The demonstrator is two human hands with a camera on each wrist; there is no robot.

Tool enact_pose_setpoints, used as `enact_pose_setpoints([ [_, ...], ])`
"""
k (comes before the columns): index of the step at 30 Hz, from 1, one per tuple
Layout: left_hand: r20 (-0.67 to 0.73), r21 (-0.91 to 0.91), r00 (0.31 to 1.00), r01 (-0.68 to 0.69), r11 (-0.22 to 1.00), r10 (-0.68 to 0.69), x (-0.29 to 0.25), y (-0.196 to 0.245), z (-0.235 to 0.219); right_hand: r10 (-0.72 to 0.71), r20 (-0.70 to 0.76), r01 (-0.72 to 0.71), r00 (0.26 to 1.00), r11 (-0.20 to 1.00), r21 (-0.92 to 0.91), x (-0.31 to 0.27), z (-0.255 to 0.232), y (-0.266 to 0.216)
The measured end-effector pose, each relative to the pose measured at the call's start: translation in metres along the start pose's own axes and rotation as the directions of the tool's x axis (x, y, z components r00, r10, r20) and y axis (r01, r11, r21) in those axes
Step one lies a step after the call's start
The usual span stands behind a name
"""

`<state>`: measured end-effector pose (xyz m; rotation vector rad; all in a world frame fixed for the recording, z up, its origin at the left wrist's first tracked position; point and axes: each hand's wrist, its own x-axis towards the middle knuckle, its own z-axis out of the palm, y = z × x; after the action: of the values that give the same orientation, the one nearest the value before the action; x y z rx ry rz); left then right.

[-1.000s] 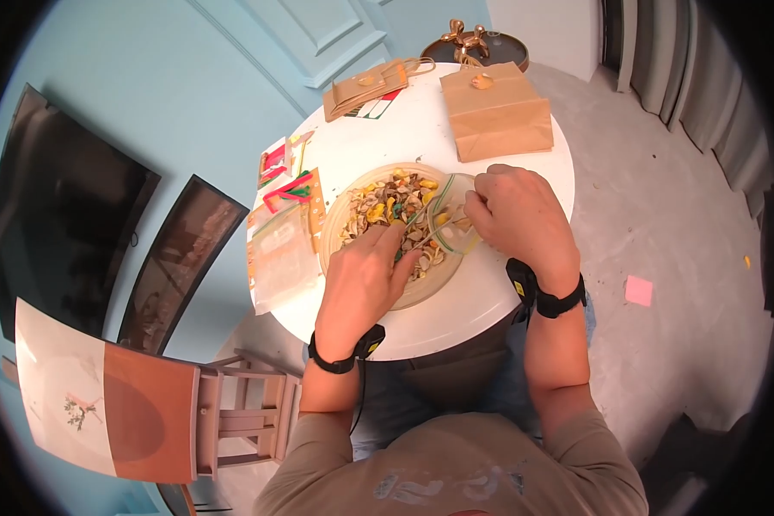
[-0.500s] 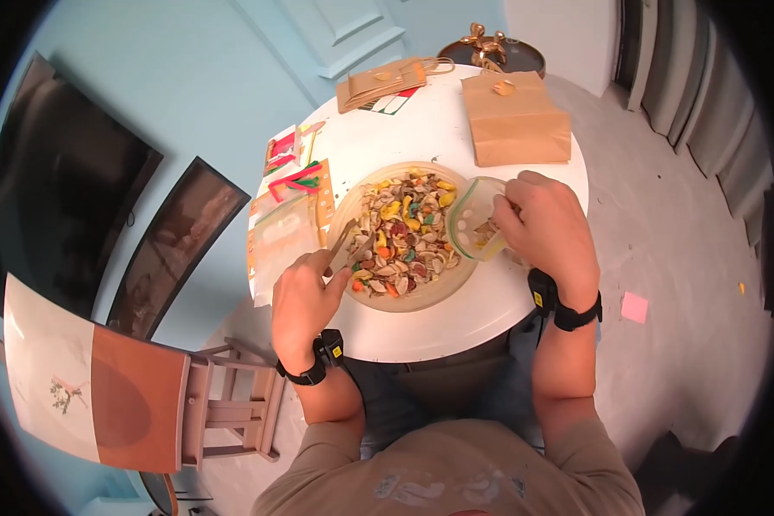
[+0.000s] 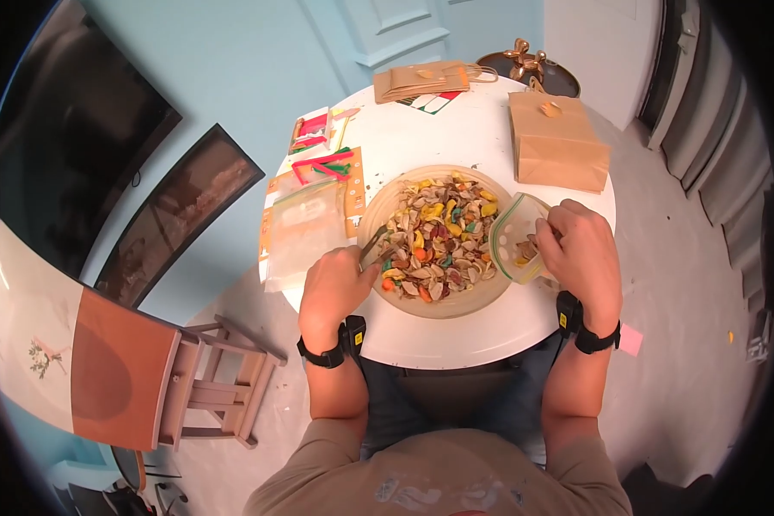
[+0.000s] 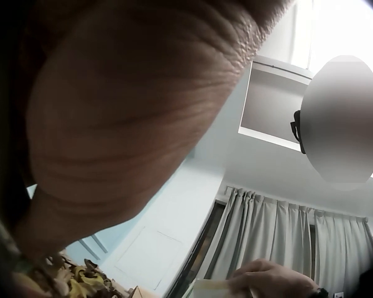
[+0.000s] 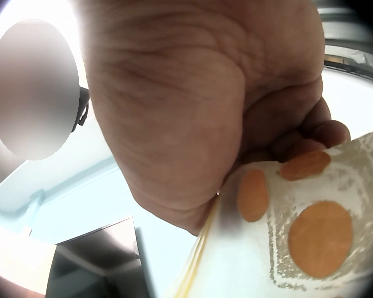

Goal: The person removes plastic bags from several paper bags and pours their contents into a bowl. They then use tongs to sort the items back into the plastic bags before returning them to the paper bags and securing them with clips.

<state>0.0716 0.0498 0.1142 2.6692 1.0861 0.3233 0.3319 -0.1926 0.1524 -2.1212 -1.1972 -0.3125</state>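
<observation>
While left fingers (image 3: 344, 260) clamp tongs (image 3: 372, 243) over bowl (image 3: 443, 310) — right fingers (image 3: 568, 218) pinch clear bag (image 3: 516, 228).

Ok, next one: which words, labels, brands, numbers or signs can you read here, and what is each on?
None can be read.
Yellow label on the left wrist's black box: too small.
Yellow label on the right wrist's black box: too small.
Pale print on the shirt: too faded to read.
Bag in the right hand: orange ovals, no lettering visible.
</observation>
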Motion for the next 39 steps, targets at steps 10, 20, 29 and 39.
enact_pose_setpoints([
  [10,0.098,-0.041,0.995,0.041,0.998,-0.037,0.002,0.004,-0.003,-0.024,0.01,0.023,1.0,1.0,0.015,0.001,0.002,0.0],
  [20,0.078,-0.024,0.997,0.021,0.999,-0.019,0.0,0.007,-0.007,-0.013,0.014,0.012,1.0,0.999,0.031,0.0,-0.001,0.003],
  [29,-0.068,-0.071,0.997,-0.037,0.997,0.032,-0.012,0.026,-0.021,-0.024,0.032,0.023,0.999,0.999,0.043,-0.001,-0.004,0.006],
  [39,-0.14,-0.149,0.894,-0.445,0.883,0.426,-0.008,0.114,-0.012,-0.05,0.014,0.049,0.999,0.997,0.053,0.0,0.0,0.014],
])
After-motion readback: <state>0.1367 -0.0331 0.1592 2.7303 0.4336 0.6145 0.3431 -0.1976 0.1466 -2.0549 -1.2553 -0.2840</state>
